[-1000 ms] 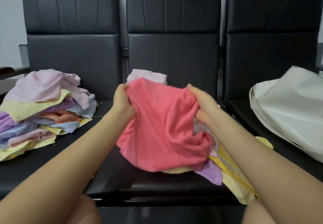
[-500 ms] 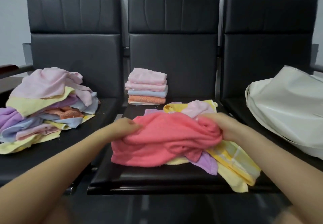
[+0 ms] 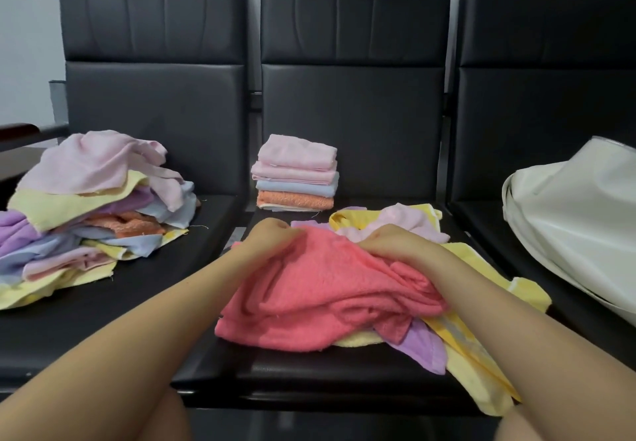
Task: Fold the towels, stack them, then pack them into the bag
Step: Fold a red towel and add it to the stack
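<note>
A crumpled coral-pink towel (image 3: pixel 320 296) lies on the middle seat, on top of loose yellow and purple towels (image 3: pixel 478 347). My left hand (image 3: pixel 272 237) grips its far left edge with curled fingers. My right hand (image 3: pixel 392 244) grips its far right edge. Behind them, against the backrest, stands a neat stack of folded towels (image 3: pixel 296 175), pink on top, then blue and orange. A heap of unfolded towels (image 3: pixel 86 206) covers the left seat. A white bag (image 3: pixel 578 213) lies on the right seat.
Three black padded chairs stand side by side; the middle seat's front edge (image 3: pixel 309 378) is near my knees. A dark armrest (image 3: pixel 17 129) juts out at the far left. A grey wall rises behind the chairs.
Both hands lowered the coral-pink towel from chest height down onto the loose towels on the middle seat, uncovering the folded stack behind. The hands have kept their hold on its far edge.
</note>
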Tool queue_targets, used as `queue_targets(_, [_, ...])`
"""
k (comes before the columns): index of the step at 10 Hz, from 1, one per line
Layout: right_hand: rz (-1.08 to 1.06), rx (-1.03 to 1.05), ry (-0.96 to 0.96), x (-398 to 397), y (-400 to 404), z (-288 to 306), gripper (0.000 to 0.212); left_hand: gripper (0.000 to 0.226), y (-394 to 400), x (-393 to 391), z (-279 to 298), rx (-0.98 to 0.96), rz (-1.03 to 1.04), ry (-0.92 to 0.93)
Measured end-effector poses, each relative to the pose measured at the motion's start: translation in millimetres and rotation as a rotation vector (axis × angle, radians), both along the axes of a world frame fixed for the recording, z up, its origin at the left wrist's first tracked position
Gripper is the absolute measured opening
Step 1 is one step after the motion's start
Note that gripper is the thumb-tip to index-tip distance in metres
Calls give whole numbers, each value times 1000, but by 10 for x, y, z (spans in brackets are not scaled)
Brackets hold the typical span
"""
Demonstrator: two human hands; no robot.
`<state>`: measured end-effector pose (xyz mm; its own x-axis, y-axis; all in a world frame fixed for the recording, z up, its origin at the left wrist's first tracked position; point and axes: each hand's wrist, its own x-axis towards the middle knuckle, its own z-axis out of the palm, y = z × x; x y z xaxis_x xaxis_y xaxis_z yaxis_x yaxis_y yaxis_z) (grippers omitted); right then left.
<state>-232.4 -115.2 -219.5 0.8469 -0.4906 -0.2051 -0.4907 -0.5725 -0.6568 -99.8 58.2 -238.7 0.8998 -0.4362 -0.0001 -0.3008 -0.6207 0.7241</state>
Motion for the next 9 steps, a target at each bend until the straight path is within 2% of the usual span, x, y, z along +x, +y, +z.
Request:
queue_targets(1, [-26,121,-84,-22,-59,95,24,28,-72,7,123,-382,60,196])
queue_targets(2, [-164,399,-312,-156,-109,224,26,19,-36,11,347,-748,150,316])
queue_targets(3, [-310,843,-588,-343,-107,418,36,20,126,74,564,-984,231,357])
queue_targets(4, [-406,1041,-897,-585,-134,646,42,19,281,-16,670,-1197,186,483])
queue_targets(5, [-479,1075,-1054,-829,-243,697,34,31,379,-146,680,-1139,92,498])
queue_targets(6, [-448,701,-940,-904,-397,452,24,20,426,-207,488,-871,16,537])
queue_targets(7, [-236,179,-292,-970,-368,148,15,11,421,-215,184,-477,-122,527])
queue_targets(8, [-42,11,105,-1075,-242,32,25,26,374,-215,-20,-90,-100,323])
queue_targets(9, [-142,-20,-69,-1039,-285,-30,36,47,316,-250,-57,265,-173,-16])
